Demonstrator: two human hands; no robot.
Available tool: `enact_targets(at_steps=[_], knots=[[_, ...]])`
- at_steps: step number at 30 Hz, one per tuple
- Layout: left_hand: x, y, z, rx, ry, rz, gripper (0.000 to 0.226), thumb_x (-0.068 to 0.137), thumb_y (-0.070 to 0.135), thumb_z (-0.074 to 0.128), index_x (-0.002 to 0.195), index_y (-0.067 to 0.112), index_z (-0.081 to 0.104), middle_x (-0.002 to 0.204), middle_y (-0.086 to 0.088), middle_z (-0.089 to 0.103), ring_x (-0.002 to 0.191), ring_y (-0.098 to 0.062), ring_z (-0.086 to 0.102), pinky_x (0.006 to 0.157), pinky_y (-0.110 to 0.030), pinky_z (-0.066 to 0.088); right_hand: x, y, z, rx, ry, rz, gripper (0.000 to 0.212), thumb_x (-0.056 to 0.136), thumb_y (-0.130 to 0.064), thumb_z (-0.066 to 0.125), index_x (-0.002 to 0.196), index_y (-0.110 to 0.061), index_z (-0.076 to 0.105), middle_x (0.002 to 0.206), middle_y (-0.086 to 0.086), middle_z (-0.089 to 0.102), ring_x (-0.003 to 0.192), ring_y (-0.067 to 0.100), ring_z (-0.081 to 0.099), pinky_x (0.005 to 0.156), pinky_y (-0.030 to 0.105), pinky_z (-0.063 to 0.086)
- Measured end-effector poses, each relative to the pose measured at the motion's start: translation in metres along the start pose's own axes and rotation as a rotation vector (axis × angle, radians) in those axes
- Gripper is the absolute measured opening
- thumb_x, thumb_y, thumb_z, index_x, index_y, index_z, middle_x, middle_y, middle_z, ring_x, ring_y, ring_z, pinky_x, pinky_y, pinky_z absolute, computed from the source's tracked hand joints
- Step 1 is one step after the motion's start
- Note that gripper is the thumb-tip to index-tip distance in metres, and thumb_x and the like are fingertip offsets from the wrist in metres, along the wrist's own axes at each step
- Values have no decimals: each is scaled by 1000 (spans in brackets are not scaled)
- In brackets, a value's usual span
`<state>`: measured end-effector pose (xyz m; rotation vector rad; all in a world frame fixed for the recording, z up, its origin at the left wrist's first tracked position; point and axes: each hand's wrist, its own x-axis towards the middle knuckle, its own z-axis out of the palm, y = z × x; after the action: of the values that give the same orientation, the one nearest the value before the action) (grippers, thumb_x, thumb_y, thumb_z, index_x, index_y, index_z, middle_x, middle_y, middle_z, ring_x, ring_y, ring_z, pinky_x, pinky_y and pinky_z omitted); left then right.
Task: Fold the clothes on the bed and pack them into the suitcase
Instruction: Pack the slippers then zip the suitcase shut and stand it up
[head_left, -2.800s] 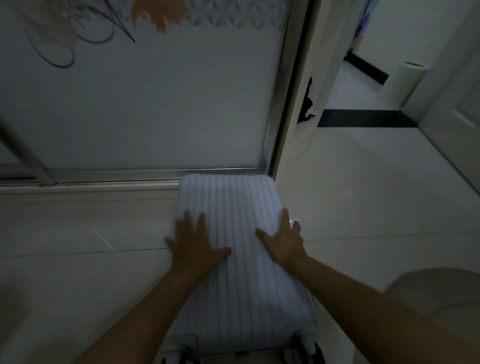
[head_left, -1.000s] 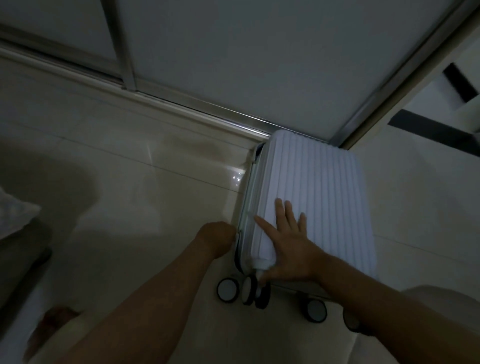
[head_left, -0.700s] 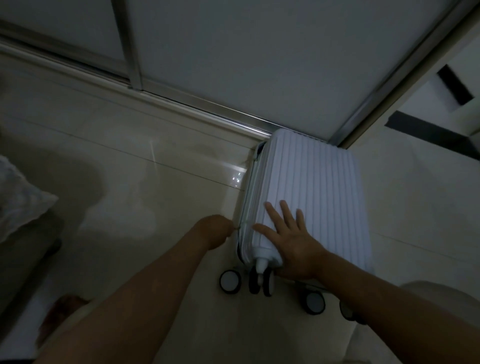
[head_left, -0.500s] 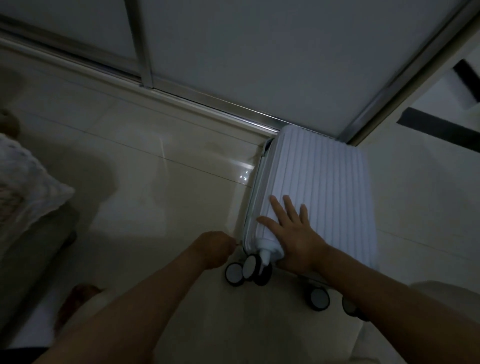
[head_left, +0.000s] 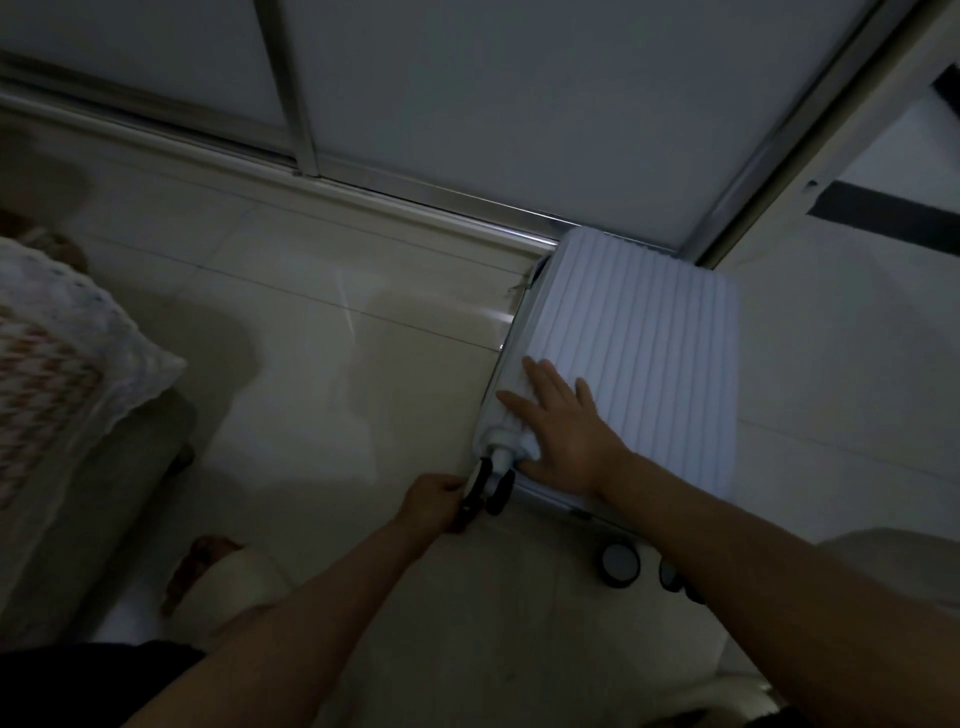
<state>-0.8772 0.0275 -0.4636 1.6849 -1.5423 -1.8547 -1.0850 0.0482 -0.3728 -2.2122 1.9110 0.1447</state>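
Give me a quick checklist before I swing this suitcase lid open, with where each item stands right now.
1. Case lying flat: the white ribbed hard-shell suitcase lies on the pale tiled floor. Ok.
2. Case steadied: the right hand presses flat on the shell. Ok.
3. Zipper pull held: the left hand is curled at the black wheel corner, its grip hidden. Cannot tell.
4. Zipper undone all round: too dark to see. Cannot tell.
5. Floor room on the case's left for the lid: looks ok.
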Motion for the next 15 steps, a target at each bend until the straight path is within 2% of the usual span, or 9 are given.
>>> enact_targets(at_steps=[2, 4, 5, 7, 9, 12, 15], knots=[[0, 0, -3, 44, -21, 66, 30, 91, 26, 60, 77, 2, 73, 70, -10, 69, 63, -21, 65, 62, -32, 53, -4, -10, 5, -101, -10, 19, 98, 82, -55, 63, 153, -33, -1, 158, 9, -25, 145, 30, -23, 110, 67, -5], [-3, -7, -1, 258, -6, 202, 39, 85, 36, 53, 77, 1, 69, 76, -9, 70, 68, -20, 64, 60, -29, 47, -5, -19, 10, -151, -43, 39, 103, 86, -48, 63, 149, -34, -18, 155, 10, -32, 143, 35, -26, 108, 70, -7], [-5, -13, 4, 372, 28, 259, 38, 84, 35, 50, 78, 2, 67, 80, -10, 70, 71, -21, 63, 60, -30, 44, -5, -20, 12, -154, -43, 44, 103, 87, -45, 63, 148, -34, -20, 154, 11, -32, 143, 36, -25, 107, 71, -7], [-9, -27, 21, 419, 128, 325, 25, 91, 23, 52, 86, 2, 66, 87, -13, 69, 77, -27, 62, 59, -30, 37, -3, -20, 12, -138, -37, 41, 102, 88, -41, 65, 149, -32, -15, 154, 10, -30, 144, 38, -22, 106, 72, -7], [-16, -33, 48, 364, 128, 366, 24, 95, 13, 51, 88, -5, 66, 86, -16, 67, 76, -29, 61, 60, -26, 33, -1, -19, 13, -107, -40, 45, 96, 90, -38, 62, 151, -30, -11, 154, 10, -28, 144, 38, -21, 105, 73, -7], [-29, -36, 88, 319, 53, 394, 40, 90, 22, 41, 68, -4, 62, 70, -16, 64, 63, -29, 58, 55, -38, 43, 2, -20, 10, -56, -53, 37, 88, 94, -32, 56, 152, -29, -10, 157, 10, -27, 143, 37, -24, 105, 72, -9], [-23, -34, 92, 342, 39, 354, 40, 92, 23, 41, 66, 0, 62, 70, -14, 65, 63, -25, 58, 60, -41, 48, 2, -15, 11, -2, -48, -5, 83, 95, -34, 54, 154, -27, -5, 159, 10, -22, 144, 35, -23, 104, 72, -10]])
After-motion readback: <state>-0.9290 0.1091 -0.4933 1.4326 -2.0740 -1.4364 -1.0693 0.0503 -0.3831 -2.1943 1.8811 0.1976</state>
